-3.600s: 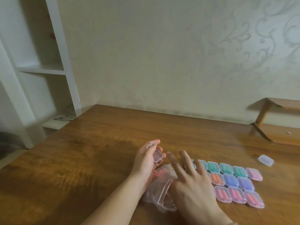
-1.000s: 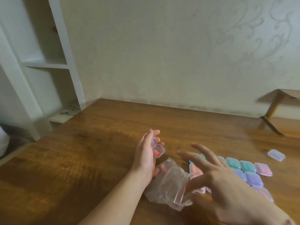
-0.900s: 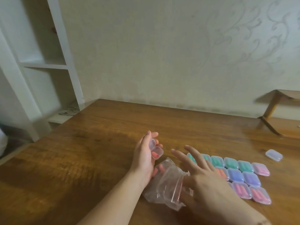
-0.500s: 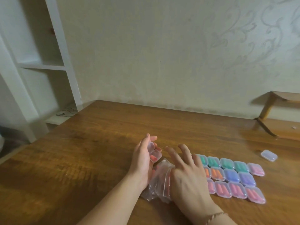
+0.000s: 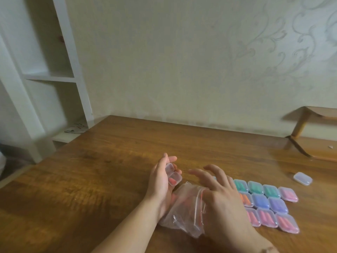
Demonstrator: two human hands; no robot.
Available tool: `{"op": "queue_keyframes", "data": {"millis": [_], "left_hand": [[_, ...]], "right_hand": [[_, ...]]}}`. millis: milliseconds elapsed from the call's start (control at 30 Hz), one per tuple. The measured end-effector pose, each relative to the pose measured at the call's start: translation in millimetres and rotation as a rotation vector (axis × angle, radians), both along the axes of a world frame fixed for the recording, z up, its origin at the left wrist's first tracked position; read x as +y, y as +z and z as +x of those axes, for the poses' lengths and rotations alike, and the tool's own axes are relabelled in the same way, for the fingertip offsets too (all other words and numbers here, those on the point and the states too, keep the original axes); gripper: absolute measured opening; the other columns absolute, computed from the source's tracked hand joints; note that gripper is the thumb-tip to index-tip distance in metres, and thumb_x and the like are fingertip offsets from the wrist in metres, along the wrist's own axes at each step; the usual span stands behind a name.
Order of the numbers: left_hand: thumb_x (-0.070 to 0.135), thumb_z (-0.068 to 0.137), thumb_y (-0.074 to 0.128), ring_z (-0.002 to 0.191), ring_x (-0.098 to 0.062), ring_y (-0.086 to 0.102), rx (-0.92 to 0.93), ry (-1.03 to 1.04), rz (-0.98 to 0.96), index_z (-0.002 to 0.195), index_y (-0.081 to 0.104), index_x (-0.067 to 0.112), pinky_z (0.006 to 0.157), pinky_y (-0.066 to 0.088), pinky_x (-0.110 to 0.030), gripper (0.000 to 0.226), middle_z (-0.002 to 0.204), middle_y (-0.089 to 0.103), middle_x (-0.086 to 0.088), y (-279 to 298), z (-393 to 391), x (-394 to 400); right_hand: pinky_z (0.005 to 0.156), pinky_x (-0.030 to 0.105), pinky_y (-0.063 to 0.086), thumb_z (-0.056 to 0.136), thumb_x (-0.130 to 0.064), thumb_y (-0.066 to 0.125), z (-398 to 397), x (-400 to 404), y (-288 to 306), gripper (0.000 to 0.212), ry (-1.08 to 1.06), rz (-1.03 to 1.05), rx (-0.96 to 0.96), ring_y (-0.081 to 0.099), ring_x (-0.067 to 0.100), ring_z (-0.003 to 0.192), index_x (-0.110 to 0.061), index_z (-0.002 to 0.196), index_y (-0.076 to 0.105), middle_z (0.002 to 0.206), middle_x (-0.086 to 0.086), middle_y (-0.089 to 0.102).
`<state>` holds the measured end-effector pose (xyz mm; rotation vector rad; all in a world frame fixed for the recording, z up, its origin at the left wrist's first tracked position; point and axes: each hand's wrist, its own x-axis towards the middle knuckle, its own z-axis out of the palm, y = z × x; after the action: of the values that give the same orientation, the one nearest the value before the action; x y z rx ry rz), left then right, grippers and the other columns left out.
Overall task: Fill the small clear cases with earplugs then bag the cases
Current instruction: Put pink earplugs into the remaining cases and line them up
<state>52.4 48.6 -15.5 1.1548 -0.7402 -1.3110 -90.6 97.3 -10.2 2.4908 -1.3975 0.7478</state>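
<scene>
My left hand (image 5: 160,181) holds a small clear case (image 5: 173,174) with its lid swung open and a red earplug inside. A clear zip bag (image 5: 184,210) with red earplugs lies on the wooden table (image 5: 109,179) between my hands. My right hand (image 5: 218,194) hovers over the bag's right side with fingers spread; whether the thumb pinches the bag is hidden. To the right, several closed cases (image 5: 266,201) with green, orange, blue, purple and pink earplugs lie in three rows.
One empty closed case (image 5: 302,178) lies apart at the far right. A small wooden stand (image 5: 313,136) sits at the table's back right corner. A white shelf unit (image 5: 45,79) stands beyond the table's left edge, against the wall.
My right hand has lifted off the bag and spread its fingers. The left hand stays in place with the open case, which now has a red earplug inside.
</scene>
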Motion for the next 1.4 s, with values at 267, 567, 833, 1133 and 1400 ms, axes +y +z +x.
{"op": "queue_keyframes", "data": {"millis": [267, 567, 833, 1133, 1400], "left_hand": [[0.043, 0.101, 0.045, 0.086, -0.024, 0.060, 0.022, 0.000, -0.035, 0.107, 0.069, 0.018, 0.083, 0.048, -0.038, 0.035, 0.088, 0.063, -0.006, -1, -1, -2], [0.017, 0.102, 0.040, 0.083, -0.011, 0.064, -0.126, -0.190, -0.264, 0.118, 0.062, 0.023, 0.074, 0.050, -0.026, 0.027, 0.095, 0.062, -0.006, 6, -2, 13], [0.030, 0.086, 0.042, 0.076, -0.005, 0.058, -0.196, -0.427, -0.392, 0.121, 0.057, 0.022, 0.065, 0.044, -0.020, 0.039, 0.084, 0.059, 0.004, 10, -7, 23], [0.026, 0.087, 0.041, 0.074, -0.006, 0.058, -0.185, -0.491, -0.429, 0.123, 0.057, 0.017, 0.066, 0.046, -0.018, 0.041, 0.083, 0.060, 0.008, 10, -8, 27], [0.027, 0.091, 0.044, 0.090, -0.022, 0.060, 0.022, -0.432, -0.437, 0.122, 0.063, 0.025, 0.080, 0.050, -0.036, 0.035, 0.100, 0.061, -0.007, 8, -7, 26]], "right_hand": [[0.074, 0.029, 0.051, 0.078, -0.008, 0.079, -54, 14, 56, 0.020, 0.272, 0.463, -0.537, 0.068, 0.012, 0.083, -0.024, 0.073, 0.068, 0.086, -0.006, 0.073], [0.061, 0.019, 0.047, 0.079, -0.003, 0.076, -29, 3, 28, 0.028, 0.126, 0.192, -0.697, 0.062, 0.008, 0.067, -0.029, 0.077, 0.067, 0.073, -0.012, 0.068], [0.065, 0.009, 0.039, 0.088, -0.029, 0.063, -26, -3, 10, 0.009, 0.159, 0.119, -0.463, 0.060, 0.000, 0.075, -0.033, 0.092, 0.068, 0.081, -0.021, 0.063], [0.057, 0.026, 0.050, 0.084, -0.032, 0.068, -21, -3, 4, 0.014, 0.122, 0.123, -0.414, 0.060, 0.006, 0.074, -0.042, 0.093, 0.070, 0.092, -0.019, 0.060], [0.050, 0.021, 0.041, 0.088, -0.029, 0.066, -11, 5, 16, 0.007, -0.001, 0.331, -0.856, 0.056, 0.011, 0.051, -0.024, 0.086, 0.061, 0.061, -0.003, 0.068]]}}
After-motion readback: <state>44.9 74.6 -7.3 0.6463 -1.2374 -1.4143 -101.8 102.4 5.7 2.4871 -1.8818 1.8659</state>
